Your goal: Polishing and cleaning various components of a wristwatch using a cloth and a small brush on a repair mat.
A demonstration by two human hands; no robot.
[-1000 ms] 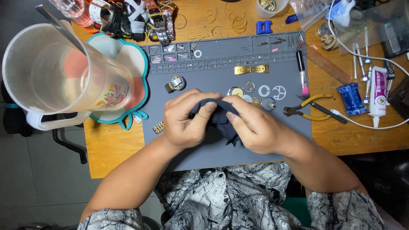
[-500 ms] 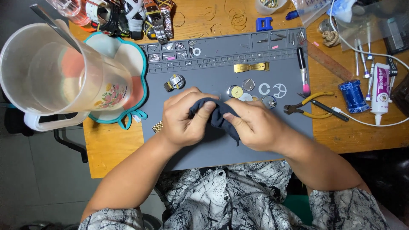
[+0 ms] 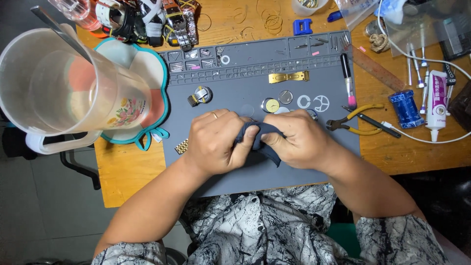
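Observation:
Both my hands meet over the middle of a grey work mat (image 3: 245, 93). My left hand (image 3: 218, 142) and my right hand (image 3: 299, 140) pinch a small dark blue cloth (image 3: 262, 140) between their fingers. The cloth is bunched up, and whatever may be wrapped inside it is hidden. Just beyond my knuckles lie small round watch parts (image 3: 287, 98) and two white rings (image 3: 314, 103). A gold clasp piece (image 3: 288, 76) rests higher on the mat. A small gold band link (image 3: 181, 146) lies by my left wrist.
A large clear plastic jug (image 3: 64, 88) stands on a flower-shaped tray (image 3: 157, 98) at the left. Yellow-handled pliers (image 3: 355, 122), a pink-tipped brush (image 3: 347, 81), a blue spool (image 3: 405, 109), a glue tube (image 3: 435, 105) and several watches (image 3: 147, 19) lie around on the wooden table (image 3: 127, 172).
My hands have stayed in place on the mat and keep working the cloth; the fingers have shifted a little around it.

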